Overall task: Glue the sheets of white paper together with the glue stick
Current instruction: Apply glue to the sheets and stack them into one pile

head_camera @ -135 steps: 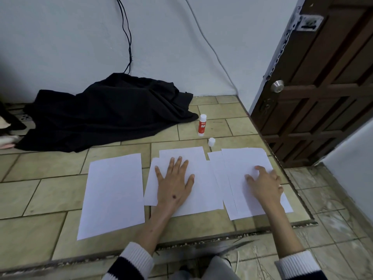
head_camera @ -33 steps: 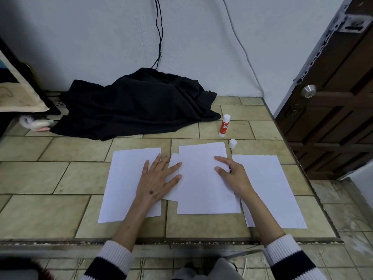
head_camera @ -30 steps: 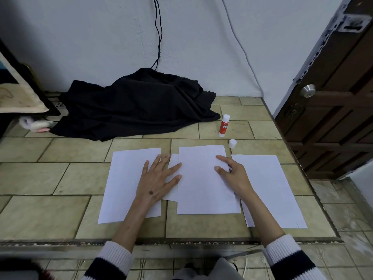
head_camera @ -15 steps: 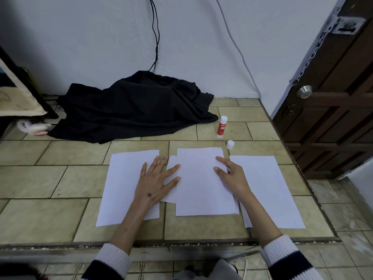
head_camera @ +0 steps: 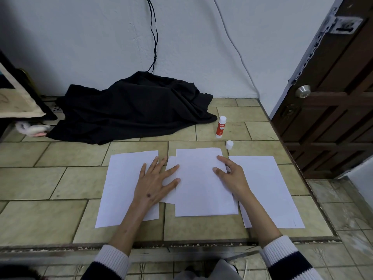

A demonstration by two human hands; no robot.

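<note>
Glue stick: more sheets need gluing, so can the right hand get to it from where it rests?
Probably yes. The glue stick stands upright beyond the right hand, with only bare tile and its cap between them.

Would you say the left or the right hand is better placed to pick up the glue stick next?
Right. The right hand lies on the middle sheet's right edge, on the same side as the glue stick and its cap. The left hand lies flat farther away, steadying the sheets.
</note>
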